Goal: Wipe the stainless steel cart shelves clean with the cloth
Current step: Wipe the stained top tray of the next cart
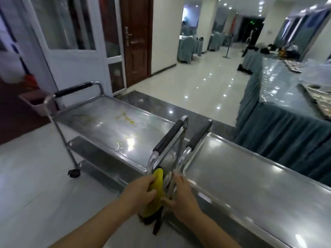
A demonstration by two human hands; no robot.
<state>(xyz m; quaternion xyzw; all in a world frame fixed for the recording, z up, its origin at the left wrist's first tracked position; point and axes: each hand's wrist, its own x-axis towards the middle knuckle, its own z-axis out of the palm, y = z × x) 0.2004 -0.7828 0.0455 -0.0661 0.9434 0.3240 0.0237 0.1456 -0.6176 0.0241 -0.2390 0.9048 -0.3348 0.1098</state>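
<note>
Stretching away ahead and leftward, the stained shelf [100,126] was found nearer the left hand [141,190], by which the cloth [158,185] was gripped; the grasp of the right hand [184,192] could not be told.

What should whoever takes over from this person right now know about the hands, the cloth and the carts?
Left hand grips the yellow cloth, bunched beside the left cart's handle post.
Right hand is at the posts between the two carts and seems to touch the cloth's lower end; its grip is unclear.
Done: nothing visibly; the left cart's top shelf carries yellow smears.
Left: wipe that shelf, then its lower shelf; the right cart's top shelf looks free of stains.
</note>
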